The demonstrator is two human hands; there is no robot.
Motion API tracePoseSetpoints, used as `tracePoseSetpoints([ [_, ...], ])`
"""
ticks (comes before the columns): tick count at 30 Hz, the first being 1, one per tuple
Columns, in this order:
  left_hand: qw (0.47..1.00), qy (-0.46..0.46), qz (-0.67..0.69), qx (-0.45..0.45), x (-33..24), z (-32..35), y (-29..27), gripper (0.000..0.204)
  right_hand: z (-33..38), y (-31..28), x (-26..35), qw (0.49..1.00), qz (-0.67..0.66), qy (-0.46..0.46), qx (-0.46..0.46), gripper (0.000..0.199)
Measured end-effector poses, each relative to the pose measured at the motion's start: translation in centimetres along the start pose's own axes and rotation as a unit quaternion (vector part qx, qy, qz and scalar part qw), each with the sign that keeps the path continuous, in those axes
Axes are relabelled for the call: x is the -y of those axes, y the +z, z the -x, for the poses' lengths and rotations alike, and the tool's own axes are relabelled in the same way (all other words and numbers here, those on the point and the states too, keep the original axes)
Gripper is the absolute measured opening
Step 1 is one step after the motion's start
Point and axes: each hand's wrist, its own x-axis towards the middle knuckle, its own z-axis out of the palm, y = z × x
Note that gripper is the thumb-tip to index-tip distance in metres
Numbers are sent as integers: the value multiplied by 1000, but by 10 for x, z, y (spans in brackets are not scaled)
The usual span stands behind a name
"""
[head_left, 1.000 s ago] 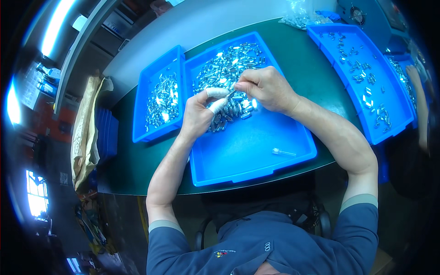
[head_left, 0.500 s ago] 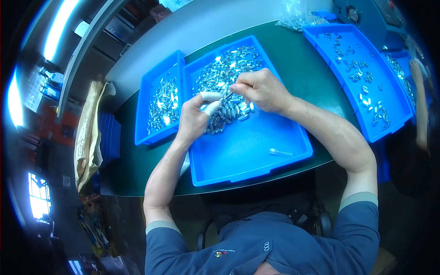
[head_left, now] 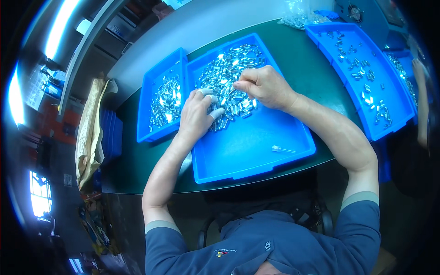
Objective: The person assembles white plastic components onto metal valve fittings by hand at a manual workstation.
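A wide blue tray [head_left: 247,169] lies in front of me, with a heap of small shiny metal cylinders [head_left: 229,62] across its far and middle part. Over the heap's left edge is my left hand [head_left: 196,112], its white-covered thumb and fingers apart among the pieces, with nothing visibly held. Above the heap's right side, my right hand [head_left: 268,89] is closed in a pinch. Whatever is between those fingertips is too small to make out. Near the tray's front right corner rests a small clear plastic piece [head_left: 282,149] with a thin stem.
A smaller blue tray [head_left: 143,117] of similar cylinders stands to the left. At the right, a long blue tray [head_left: 389,130] holds scattered pieces. A clear plastic bag [head_left: 298,16] lies far back on the green table [head_left: 293,50]. Another person's arm [head_left: 422,101] shows at the far right.
My left hand has parted from the right hand; its fingers have opened and lowered to the heap. The right hand stays pinched, shifted very slightly.
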Motion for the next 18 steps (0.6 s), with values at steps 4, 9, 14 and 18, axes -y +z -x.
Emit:
tracePoseSetpoints([
  [4,999,-4,31,8,2,3,3,29,-2,4,-3,1000,10,-22,-2,34],
  [9,998,-23,56,5,-4,4,0,28,0,4,-4,1000,13,-25,12,31],
  [14,992,-20,122,-41,-6,4,-1,34,2,4,-2,998,28,-30,39,23],
  [18,976,-54,206,-52,-21,4,-2,41,2,5,-4,998,37,-52,27,21],
])
